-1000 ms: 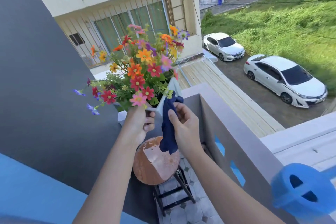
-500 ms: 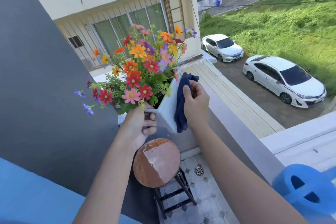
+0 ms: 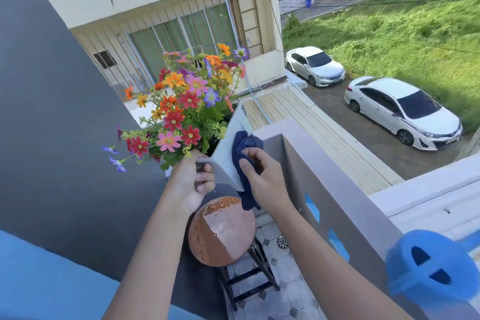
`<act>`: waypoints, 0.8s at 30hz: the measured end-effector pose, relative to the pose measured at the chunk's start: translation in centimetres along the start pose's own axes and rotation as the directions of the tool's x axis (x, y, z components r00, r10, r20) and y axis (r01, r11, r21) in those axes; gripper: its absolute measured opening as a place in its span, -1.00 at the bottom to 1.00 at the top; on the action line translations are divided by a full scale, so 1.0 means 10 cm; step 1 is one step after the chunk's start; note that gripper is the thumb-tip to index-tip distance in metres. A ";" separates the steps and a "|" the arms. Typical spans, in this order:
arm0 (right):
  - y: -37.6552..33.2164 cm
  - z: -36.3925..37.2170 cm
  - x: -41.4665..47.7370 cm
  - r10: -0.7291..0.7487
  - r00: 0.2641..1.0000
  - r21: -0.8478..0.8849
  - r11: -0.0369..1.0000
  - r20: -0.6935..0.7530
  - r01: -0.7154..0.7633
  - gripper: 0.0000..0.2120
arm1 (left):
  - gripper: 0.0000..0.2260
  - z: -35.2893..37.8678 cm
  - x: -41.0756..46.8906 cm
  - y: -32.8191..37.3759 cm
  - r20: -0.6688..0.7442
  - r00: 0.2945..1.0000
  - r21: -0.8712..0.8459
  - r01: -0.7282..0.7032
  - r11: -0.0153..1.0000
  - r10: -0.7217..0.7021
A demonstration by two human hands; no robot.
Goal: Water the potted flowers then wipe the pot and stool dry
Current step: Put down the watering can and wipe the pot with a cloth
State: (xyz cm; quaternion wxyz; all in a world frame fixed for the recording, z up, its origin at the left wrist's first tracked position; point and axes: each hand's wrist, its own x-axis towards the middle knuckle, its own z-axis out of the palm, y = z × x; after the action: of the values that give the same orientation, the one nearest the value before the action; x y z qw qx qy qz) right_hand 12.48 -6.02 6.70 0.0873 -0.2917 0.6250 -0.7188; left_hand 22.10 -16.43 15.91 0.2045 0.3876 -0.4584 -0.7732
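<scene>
My left hand (image 3: 191,179) grips the pot (image 3: 228,156); my right hand (image 3: 262,179) wipes it with the cloth (image 3: 242,153). Probably the wet stool (image 3: 222,231) below comes next.

Head-worn camera looks steeply down, close over the balcony, edges apparently wide-angle warped.

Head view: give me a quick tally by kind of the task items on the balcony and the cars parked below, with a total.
Flower pot: 1
Cloth: 1
Stool: 1
Watering can: 1
Cars: 2
Total: 6
</scene>
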 end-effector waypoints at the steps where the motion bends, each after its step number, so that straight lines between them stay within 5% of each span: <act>1: -0.05 0.01 -0.02 -0.013 1.000 0.020 1.000 -0.006 0.013 -0.88 | -0.75 -0.01 0.00 0.00 -0.002 1.000 0.013 -0.004 1.000 0.004; 11: -0.38 0.13 -0.11 0.020 0.987 0.261 0.965 -0.161 0.023 -0.84 | -0.77 0.14 -0.13 -0.06 -0.012 0.996 0.132 -0.085 0.988 0.087; 19: -0.36 -0.09 0.42 0.048 0.950 0.161 0.987 -0.308 0.003 -0.80 | -0.80 0.18 -0.23 -0.11 0.033 0.998 0.210 -0.066 0.976 0.061; 24: -0.34 -0.28 0.66 0.052 0.959 0.139 0.990 -0.280 -0.013 -0.87 | -0.77 0.15 -0.24 -0.07 0.048 0.999 0.235 -0.024 0.972 0.013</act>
State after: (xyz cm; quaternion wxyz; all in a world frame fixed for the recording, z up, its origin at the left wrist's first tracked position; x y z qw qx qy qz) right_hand 6.42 -6.18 11.84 0.0287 -0.1691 0.5853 -0.7924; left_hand 22.39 -13.67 16.71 0.1539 0.3870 -0.5549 -0.7202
